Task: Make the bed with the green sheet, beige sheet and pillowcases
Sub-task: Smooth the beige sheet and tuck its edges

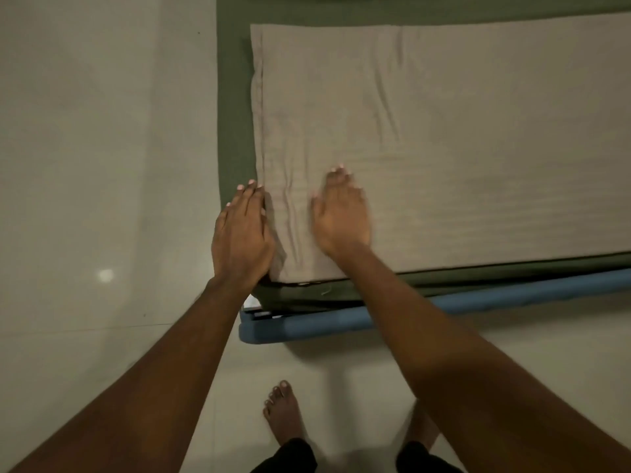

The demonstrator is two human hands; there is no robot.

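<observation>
The beige sheet (444,138) lies folded flat on the bed, over the green sheet (234,114), which shows as a band along the left and far sides. My left hand (242,233) presses flat against the beige sheet's left edge near the front corner, fingers straight. My right hand (341,213) rests palm down on the beige sheet a little to the right, fingers straight. Small wrinkles run between the two hands. No pillowcases are in view.
A blue bed frame (495,297) runs under the mattress along the near side. Pale tiled floor (102,165) lies to the left and in front. My bare foot (283,414) stands on the floor just before the bed corner.
</observation>
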